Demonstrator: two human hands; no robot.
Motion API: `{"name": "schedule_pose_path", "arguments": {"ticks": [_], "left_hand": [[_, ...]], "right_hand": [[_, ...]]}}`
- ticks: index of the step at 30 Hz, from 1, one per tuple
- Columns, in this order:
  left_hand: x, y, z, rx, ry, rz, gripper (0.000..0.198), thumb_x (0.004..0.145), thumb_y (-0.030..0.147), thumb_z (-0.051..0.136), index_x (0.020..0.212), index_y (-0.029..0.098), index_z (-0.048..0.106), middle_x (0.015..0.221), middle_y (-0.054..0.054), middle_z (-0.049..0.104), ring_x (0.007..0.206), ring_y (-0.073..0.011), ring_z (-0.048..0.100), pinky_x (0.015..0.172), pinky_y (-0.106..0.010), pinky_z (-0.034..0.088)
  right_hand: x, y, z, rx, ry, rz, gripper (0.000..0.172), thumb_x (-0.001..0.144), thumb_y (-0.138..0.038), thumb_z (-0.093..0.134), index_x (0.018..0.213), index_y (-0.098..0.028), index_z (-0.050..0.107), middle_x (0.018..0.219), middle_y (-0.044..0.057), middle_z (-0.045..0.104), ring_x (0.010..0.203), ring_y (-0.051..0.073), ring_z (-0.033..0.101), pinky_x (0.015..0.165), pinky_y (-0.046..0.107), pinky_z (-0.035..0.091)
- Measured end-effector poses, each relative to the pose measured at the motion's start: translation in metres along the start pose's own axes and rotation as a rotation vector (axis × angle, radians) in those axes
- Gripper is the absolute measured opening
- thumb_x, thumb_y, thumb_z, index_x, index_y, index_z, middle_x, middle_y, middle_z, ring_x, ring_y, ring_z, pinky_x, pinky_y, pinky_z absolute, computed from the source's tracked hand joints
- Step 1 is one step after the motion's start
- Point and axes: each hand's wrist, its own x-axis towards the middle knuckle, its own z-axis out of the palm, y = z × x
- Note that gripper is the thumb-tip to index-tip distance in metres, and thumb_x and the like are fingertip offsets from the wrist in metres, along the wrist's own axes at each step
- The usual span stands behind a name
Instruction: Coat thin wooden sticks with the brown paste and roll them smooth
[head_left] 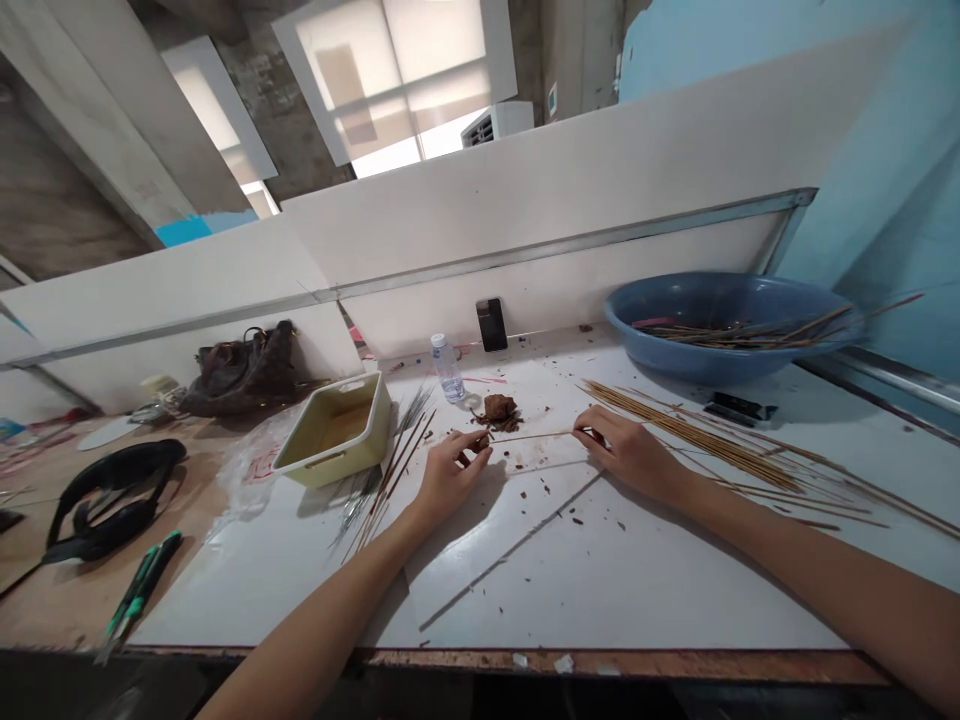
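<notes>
A thin stick (531,437) is stretched level between my two hands over the white board. Its left end is pinched in the fingers of my left hand (452,474), with a small dark bit at the fingertips. My right hand (624,448) grips the other end between thumb and fingers. Just beyond the stick sits a brown lump (499,407) with crumbs around it. A bundle of yellowish-brown sticks (690,435) lies beyond and to the right of my right hand. Darker sticks (396,470) and thin wires lie left of my left hand.
A yellow-green bin (331,468), a clear bottle (448,370) and a phone (492,324) stand toward the back. The blue basin (731,360) at back right holds sticks. Headphones (112,500), green-handled pliers (142,585) and a dark bag (244,375) are at left.
</notes>
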Motion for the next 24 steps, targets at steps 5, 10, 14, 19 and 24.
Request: {"name": "schedule_pose_path", "arguments": {"ticks": [5, 10, 14, 19, 24], "left_hand": [[0.0000, -0.0067, -0.0003, 0.041, -0.001, 0.067, 0.029, 0.103, 0.034, 0.075, 0.128, 0.022, 0.085, 0.100, -0.007, 0.083, 0.073, -0.0147, 0.071, 0.073, -0.028, 0.061], [0.0000, -0.0088, -0.0009, 0.077, 0.012, 0.070, 0.021, 0.100, 0.029, 0.081, 0.120, 0.023, 0.086, 0.098, -0.005, 0.084, 0.077, -0.0163, 0.074, 0.077, -0.031, 0.061], [-0.0006, -0.0090, -0.0006, 0.084, 0.007, 0.082, 0.018, 0.098, 0.027, 0.084, 0.116, 0.023, 0.087, 0.094, -0.004, 0.084, 0.078, -0.0174, 0.075, 0.078, -0.031, 0.060], [-0.0020, -0.0086, 0.0008, 0.089, -0.004, 0.094, 0.014, 0.099, 0.029, 0.084, 0.111, 0.024, 0.088, 0.093, -0.005, 0.084, 0.080, -0.0190, 0.075, 0.079, -0.032, 0.060], [-0.0011, -0.0103, 0.0004, 0.096, -0.013, 0.169, 0.018, 0.100, 0.036, 0.086, 0.111, 0.023, 0.089, 0.092, -0.007, 0.083, 0.078, -0.0192, 0.075, 0.076, -0.032, 0.062]], "right_hand": [[0.0011, 0.0010, -0.0027, -0.059, 0.035, -0.056, 0.011, 0.115, -0.026, 0.056, 0.109, -0.026, 0.066, 0.101, 0.007, 0.075, 0.092, 0.027, 0.074, 0.084, 0.042, 0.056], [0.0004, 0.0003, -0.0039, -0.056, 0.015, -0.071, 0.012, 0.116, -0.024, 0.055, 0.109, -0.025, 0.065, 0.102, 0.008, 0.075, 0.093, 0.027, 0.075, 0.084, 0.043, 0.058], [-0.0001, 0.0014, -0.0038, -0.023, 0.012, -0.073, 0.012, 0.115, -0.024, 0.057, 0.110, -0.025, 0.068, 0.103, 0.008, 0.076, 0.095, 0.027, 0.076, 0.086, 0.043, 0.060], [-0.0009, 0.0058, -0.0051, 0.015, -0.009, -0.098, 0.012, 0.114, -0.024, 0.059, 0.111, -0.026, 0.071, 0.104, 0.007, 0.078, 0.094, 0.026, 0.076, 0.085, 0.041, 0.060], [-0.0006, 0.0054, -0.0068, 0.019, -0.001, -0.127, 0.012, 0.114, -0.023, 0.059, 0.112, -0.027, 0.071, 0.104, 0.007, 0.079, 0.093, 0.026, 0.077, 0.085, 0.042, 0.062]]}}
